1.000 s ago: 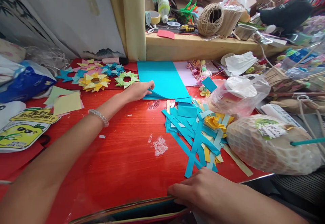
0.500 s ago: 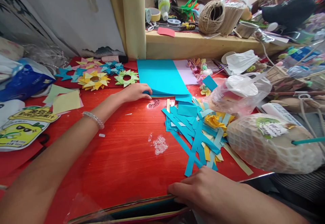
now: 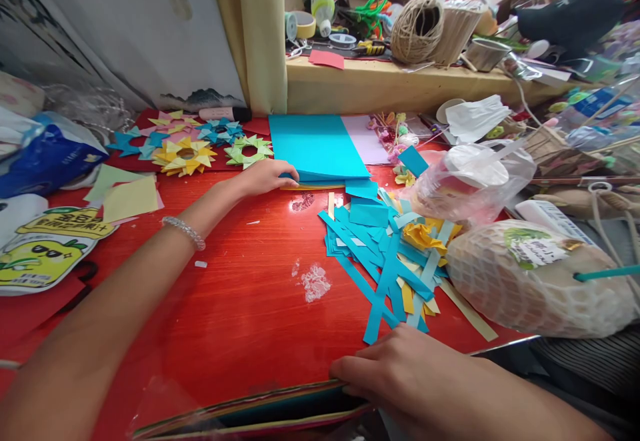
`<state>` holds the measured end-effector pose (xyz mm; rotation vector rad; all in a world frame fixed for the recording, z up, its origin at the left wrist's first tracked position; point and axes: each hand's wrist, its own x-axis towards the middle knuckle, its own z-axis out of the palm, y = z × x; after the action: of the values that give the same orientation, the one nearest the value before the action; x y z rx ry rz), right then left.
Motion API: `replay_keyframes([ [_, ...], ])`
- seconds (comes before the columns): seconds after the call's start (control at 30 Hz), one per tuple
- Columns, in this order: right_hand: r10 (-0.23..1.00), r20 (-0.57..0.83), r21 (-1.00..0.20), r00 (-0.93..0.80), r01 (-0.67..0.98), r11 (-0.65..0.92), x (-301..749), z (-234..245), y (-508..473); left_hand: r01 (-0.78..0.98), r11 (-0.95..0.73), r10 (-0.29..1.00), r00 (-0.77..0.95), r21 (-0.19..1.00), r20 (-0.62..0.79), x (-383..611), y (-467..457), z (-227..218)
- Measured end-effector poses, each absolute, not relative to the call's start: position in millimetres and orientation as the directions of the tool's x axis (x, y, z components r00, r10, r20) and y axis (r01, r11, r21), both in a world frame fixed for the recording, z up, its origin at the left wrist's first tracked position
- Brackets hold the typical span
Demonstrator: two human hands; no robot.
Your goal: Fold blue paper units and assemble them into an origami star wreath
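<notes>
A stack of blue paper (image 3: 317,144) lies at the back of the red table, its near edge slightly raised. My left hand (image 3: 273,175) is closed at the stack's near left corner, with the thumb and fingers around the sheets; yellow paper shows under the edge. Low in the view, my right hand (image 3: 395,374) is closed on the rim of an open pack of coloured paper (image 3: 240,413), whose lower part is out of view. Between the hands, blue paper strips (image 3: 385,281) lie heaped with yellow scraps.
Folded paper rings (image 3: 185,155) sit at the back left, near loose pale sheets (image 3: 131,199). A netted coconut (image 3: 535,281) with a straw and a plastic bag with a cup (image 3: 470,181) stand on the right. Twine (image 3: 417,29) and other craft supplies crowd the ledge behind.
The near right part of the blue paper has dropped back and lies flatter. Both hands have stayed almost where they were.
</notes>
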<state>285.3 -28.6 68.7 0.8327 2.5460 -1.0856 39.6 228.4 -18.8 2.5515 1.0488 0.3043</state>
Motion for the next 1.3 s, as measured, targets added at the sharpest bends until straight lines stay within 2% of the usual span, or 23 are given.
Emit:
replay_keyframes([
  [0.37,0.408,-0.427,-0.587,-0.807,0.591,0.554,284.9,67.5,-28.8,0.650,-0.658,0.728,0.677,0.379,0.103,40.6,227.9,-21.6],
  [0.57,0.412,-0.422,-0.591,-0.808,0.589,0.550,282.9,69.0,-27.5,0.639,-0.656,0.720,0.689,0.401,0.079,40.6,231.0,-17.2],
  [0.7,0.396,-0.435,-0.596,-0.809,0.588,0.547,282.4,68.0,-27.0,0.647,-0.666,0.715,0.696,0.372,0.070,41.4,230.3,-15.2],
  [0.9,0.404,-0.420,-0.602,-0.813,0.582,0.547,283.7,65.7,-26.9,0.706,-0.668,0.739,0.668,0.237,0.091,43.6,224.5,-14.4],
  [1.0,0.405,-0.409,-0.591,-0.818,0.575,0.565,284.6,64.6,-26.8,0.712,-0.688,0.723,0.688,0.137,0.057,50.1,220.1,-7.2],
  [1.17,0.402,-0.393,-0.601,-0.827,0.562,0.568,284.4,63.7,-25.5,0.633,-0.770,0.637,0.767,-0.072,-0.069,85.5,213.3,8.5],
  [1.3,0.394,-0.394,-0.594,-0.830,0.557,0.581,281.8,67.0,-22.0,0.481,-0.863,0.489,0.872,-0.157,-0.017,131.0,204.2,9.8],
])
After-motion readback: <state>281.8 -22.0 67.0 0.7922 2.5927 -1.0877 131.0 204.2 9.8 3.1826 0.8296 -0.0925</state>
